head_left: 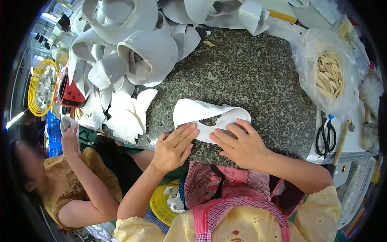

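A white shoe upper (194,109), curved round into a loop with a dark gap in its middle, lies on the speckled stone tabletop (258,68). On its near left edge my left hand (173,148) rests, fingers stretched out side by side and pressed down flat. My right hand (243,145) lies on the near right part with its fingers spread. Both hands are open and touch the upper. The undersides of the fingers are hidden.
More white uppers (151,56) are heaped at the far left, with flat white pieces (127,115) nearer. A bag of pale strips (330,76), black scissors (325,135) and a wooden-handled tool (342,141) are at right. Another person (86,181) sits at left, holding a white piece.
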{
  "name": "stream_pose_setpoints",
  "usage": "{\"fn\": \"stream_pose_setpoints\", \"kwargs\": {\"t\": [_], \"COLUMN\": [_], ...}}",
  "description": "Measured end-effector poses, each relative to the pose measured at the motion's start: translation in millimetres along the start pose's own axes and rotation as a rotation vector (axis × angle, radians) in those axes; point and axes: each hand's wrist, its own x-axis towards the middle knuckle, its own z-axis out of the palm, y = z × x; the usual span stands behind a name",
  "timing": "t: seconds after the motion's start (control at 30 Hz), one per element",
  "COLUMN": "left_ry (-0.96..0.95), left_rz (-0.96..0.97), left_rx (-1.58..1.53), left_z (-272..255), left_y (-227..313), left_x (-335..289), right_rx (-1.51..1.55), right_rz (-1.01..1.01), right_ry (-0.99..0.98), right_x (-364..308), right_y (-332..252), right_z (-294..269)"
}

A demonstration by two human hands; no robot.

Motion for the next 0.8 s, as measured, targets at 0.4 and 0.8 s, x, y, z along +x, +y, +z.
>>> {"fn": "stream_pose_setpoints", "kwargs": {"t": [0.4,0.8], "left_ry": [-0.353,-0.219], "left_rz": [0.008,-0.217], "left_rx": [0.108,0.024], "left_z": [-48.9,-25.1], "left_y": [12.1,9.4], "left_x": [52.1,43.7], "right_rx": [0.268,0.045], "right_rz": [0.032,0.244], "right_ry": [0.116,0.524], "right_x": [25.4,51.1], "right_y": [20.8,4.8], "right_z": [3.4,65.0]}}
